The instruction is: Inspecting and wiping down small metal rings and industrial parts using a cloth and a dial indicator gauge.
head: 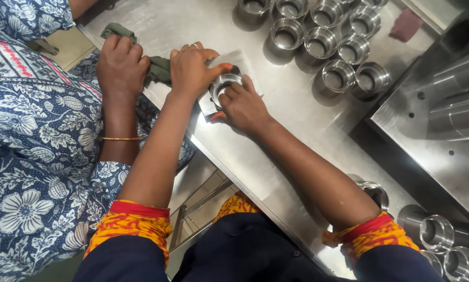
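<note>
Steel everywhere: your left hand (192,68) and right hand (242,107) close from both sides on a polished metal ring (225,83) sitting on a flat grey block (242,62) at the near edge of the brushed steel table (297,120). Beside you a co-worker's hand (120,62) presses a green cloth (159,68). More shiny rings (323,42) cluster behind, well apart.

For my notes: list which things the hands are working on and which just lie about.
In hand:
left hand
right hand
metal ring
flat steel block

Lying about:
rows of metal rings
purple cloth
co-worker's hand on green cloth
</note>
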